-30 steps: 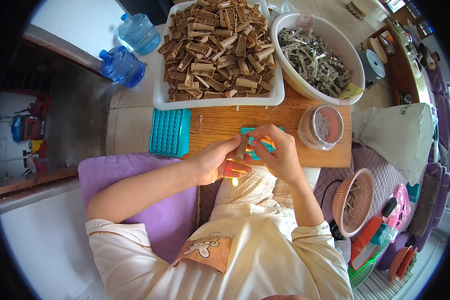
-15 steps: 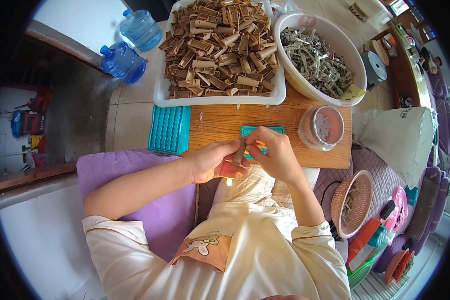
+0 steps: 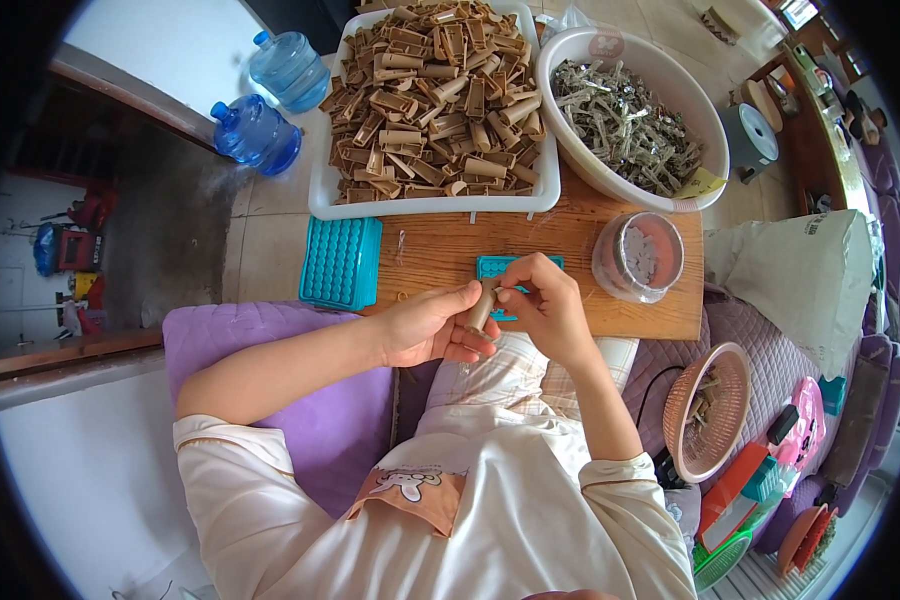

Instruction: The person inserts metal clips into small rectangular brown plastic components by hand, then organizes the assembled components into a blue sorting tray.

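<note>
My left hand (image 3: 425, 325) is closed around a small brown plastic tube-shaped casing (image 3: 481, 312), held tilted above my lap at the table's near edge. My right hand (image 3: 545, 305) pinches at the casing's upper end; whatever else its fingertips hold is too small to make out. Partly hidden behind the right hand lies a small teal tray (image 3: 492, 265) with round pockets. A white bin (image 3: 435, 207) at the far side is heaped with brown casing halves (image 3: 440, 105). To its right, a round basin (image 3: 568, 140) contains a tangle of small clear and silvery parts (image 3: 625, 130).
A stack of teal pocketed trays (image 3: 338, 262) stands at the table's left. On the right sits a clear tub (image 3: 610, 262) with small white pieces. Beyond are a white sack (image 3: 800, 285), a pink basket (image 3: 738, 405) with brown pieces, and two blue water jugs (image 3: 260, 140).
The orange-yellow glow at the casing's lower end, by my left fingers, has gone out. The casing shows more fully now. The whole view has shifted slightly.
</note>
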A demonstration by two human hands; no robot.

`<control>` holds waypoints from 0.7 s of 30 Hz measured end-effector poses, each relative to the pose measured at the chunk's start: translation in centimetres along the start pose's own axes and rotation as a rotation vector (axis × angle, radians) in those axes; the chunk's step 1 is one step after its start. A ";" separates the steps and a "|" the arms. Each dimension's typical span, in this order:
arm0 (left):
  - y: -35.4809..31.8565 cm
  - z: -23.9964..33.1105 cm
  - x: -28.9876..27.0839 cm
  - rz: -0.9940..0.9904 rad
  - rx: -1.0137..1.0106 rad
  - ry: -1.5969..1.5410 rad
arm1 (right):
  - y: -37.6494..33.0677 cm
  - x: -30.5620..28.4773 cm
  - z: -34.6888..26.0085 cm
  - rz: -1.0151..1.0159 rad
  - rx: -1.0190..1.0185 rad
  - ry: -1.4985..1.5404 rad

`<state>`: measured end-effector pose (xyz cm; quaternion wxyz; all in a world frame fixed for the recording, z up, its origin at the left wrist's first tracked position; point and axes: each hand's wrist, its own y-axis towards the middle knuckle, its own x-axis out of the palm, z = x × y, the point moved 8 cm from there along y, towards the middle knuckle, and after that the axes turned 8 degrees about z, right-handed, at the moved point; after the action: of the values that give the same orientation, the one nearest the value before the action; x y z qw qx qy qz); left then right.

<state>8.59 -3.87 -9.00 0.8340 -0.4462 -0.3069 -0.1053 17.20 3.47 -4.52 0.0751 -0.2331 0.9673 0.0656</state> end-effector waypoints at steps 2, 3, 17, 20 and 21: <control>0.1 -0.2 -0.1 -0.019 -0.001 -0.014 | 0.0 0.1 -0.7 0.032 -0.060 -0.019; 0.2 -0.2 -0.3 -0.001 0.000 -0.022 | 0.1 0.1 -1.0 0.036 -0.078 -0.034; 0.7 -0.2 -1.5 0.093 -0.010 -0.011 | 0.7 0.6 1.1 -0.141 0.039 -0.078; -0.2 1.1 0.4 -0.021 0.062 0.072 | 0.7 0.6 0.8 -0.174 0.043 0.045; -0.8 2.4 1.2 -0.020 0.212 0.215 | 0.6 0.3 0.9 -0.108 0.080 0.295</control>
<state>8.17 -2.26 -6.76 0.9034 -0.3388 -0.2295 -0.1280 16.74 3.99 -5.39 -0.0553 -0.2888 0.9557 -0.0121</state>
